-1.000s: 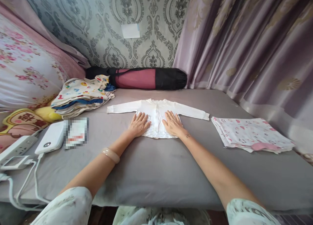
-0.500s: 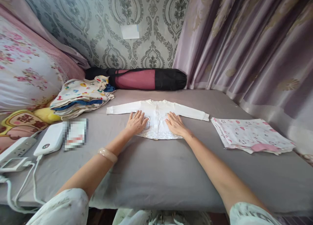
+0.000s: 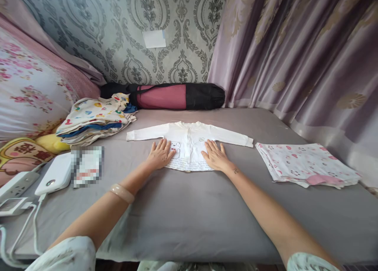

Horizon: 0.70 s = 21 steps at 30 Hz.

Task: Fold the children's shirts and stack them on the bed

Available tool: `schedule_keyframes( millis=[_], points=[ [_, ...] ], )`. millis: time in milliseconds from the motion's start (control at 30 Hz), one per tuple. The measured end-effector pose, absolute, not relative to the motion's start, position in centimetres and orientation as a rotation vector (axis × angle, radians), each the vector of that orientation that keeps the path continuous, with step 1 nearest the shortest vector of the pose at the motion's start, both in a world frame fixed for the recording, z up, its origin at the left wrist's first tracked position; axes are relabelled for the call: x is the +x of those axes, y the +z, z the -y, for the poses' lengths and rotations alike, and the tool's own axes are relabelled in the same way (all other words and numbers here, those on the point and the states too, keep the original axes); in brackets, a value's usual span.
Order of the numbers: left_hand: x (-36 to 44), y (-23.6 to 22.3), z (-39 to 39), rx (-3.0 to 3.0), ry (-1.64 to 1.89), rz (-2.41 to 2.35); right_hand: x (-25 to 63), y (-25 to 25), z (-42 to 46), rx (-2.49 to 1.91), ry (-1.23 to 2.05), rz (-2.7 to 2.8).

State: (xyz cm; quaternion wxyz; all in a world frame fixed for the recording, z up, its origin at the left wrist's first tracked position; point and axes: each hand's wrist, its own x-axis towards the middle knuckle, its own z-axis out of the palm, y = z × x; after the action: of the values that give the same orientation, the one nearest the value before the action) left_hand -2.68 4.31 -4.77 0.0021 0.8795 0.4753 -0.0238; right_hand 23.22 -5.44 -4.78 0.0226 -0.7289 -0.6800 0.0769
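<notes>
On the bed (image 3: 189, 212), my left hand (image 3: 161, 153) and right hand (image 3: 216, 156) had slid apart to the sides of the white shirt (image 3: 189, 145), baring its seemingly smoothed front. My grip lay open-palmed, clamping nothing. Room stretched before the hem (image 3: 190, 168); a clothes pile (image 3: 91, 119) and folded cloth (image 3: 304, 163) crowded the cuffs (image 3: 130, 135).

Home, likely a bedroom.
Gray-sheeted bed (image 3: 189, 216): patterned wallpaper (image 3: 181, 11) behind it, lilac curtain (image 3: 265, 47) along its right, floral bedding (image 3: 26, 86) at its left.
</notes>
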Motion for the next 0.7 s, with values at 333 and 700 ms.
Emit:
schedule_keyframes(
  millis=[333,700],
  points=[
    [3.3,-4.9,-7.0,2.818,0.084,-1.262,20.9,-4.2,0.2,-2.150,0.211,2.120],
    [6.6,-5.7,-14.8,2.591,0.043,-1.379,22.9,-4.7,-7.4,-2.315,0.281,1.996]
  ],
)
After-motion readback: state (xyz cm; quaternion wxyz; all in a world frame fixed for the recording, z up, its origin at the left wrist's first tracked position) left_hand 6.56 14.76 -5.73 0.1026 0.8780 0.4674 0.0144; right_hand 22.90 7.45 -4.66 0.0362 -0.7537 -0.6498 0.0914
